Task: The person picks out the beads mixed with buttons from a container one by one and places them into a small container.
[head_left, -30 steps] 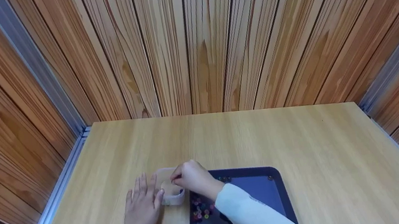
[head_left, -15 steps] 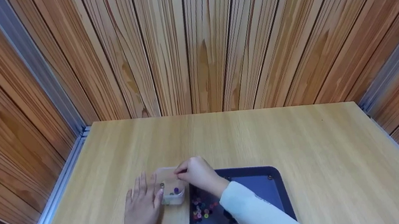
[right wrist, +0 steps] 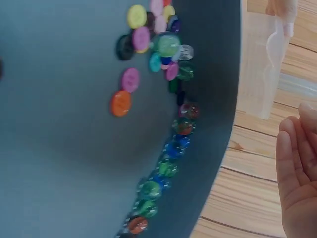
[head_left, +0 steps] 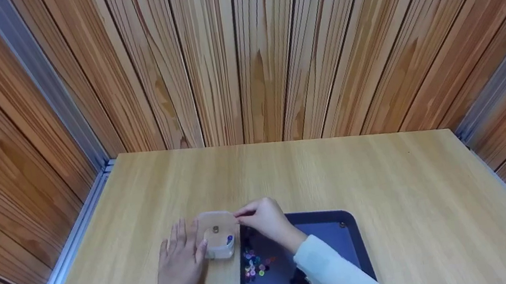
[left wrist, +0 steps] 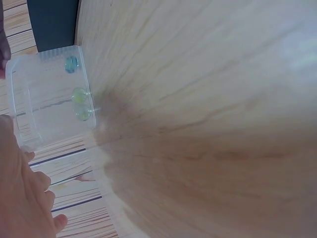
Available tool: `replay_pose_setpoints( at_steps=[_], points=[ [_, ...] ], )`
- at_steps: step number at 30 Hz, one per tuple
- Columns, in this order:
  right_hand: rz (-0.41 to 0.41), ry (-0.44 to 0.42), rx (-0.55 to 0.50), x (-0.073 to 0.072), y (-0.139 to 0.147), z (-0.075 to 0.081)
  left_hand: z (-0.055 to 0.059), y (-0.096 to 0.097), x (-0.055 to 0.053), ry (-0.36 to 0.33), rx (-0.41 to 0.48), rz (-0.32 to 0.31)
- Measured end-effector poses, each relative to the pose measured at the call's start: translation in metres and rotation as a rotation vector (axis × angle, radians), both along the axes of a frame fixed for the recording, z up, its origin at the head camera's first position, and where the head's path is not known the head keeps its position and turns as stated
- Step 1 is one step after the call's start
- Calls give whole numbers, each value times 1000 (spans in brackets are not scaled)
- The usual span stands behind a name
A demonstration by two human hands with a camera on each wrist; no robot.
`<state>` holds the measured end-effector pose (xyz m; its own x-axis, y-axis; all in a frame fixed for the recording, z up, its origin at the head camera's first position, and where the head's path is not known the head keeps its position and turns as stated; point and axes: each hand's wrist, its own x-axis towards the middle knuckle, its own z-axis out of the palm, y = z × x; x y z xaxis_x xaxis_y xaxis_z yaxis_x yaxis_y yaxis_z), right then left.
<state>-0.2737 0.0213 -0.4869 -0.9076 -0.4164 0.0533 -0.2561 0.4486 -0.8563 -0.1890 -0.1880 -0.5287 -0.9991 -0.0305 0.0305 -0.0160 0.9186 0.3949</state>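
A clear plastic tub (head_left: 220, 253) stands beside the dark tray (head_left: 318, 251), with a few glass marbles (head_left: 216, 229) inside; in the left wrist view a teal marble (left wrist: 71, 64) shows through its wall. My left hand (head_left: 179, 261) rests against the tub's left side, fingers straight and spread. At the tub's right rim is my right hand (head_left: 264, 222), its thumb and forefinger extended toward the rim. In the right wrist view the right hand's fingers (right wrist: 286, 153) are loosely extended, and nothing shows between them and the thumb.
Inside the tray, coloured buttons (right wrist: 130, 79) lie clustered near one wall, and glass marbles (right wrist: 150, 190) line up along its edge. One brown marble (head_left: 342, 224) sits in the far right corner. Wood-pattern panels (head_left: 260, 52) enclose the wooden table (head_left: 336, 170).
My right hand has moved right, from over the tub to its right rim. A brownish marble in the tub has shifted from the left side toward the middle. The left hand stays put.
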Motion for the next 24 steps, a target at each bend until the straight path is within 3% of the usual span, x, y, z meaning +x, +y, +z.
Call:
replay_pose_setpoints(
  at_steps=[8, 24],
  points=[
    [-38, -5, 1, -2, 15, -14, 1, -1, 0, -34, 0, 3],
    [-90, -141, 56, -5, 31, -37, 1, 0, 1, -37, -2, 5]
  ],
)
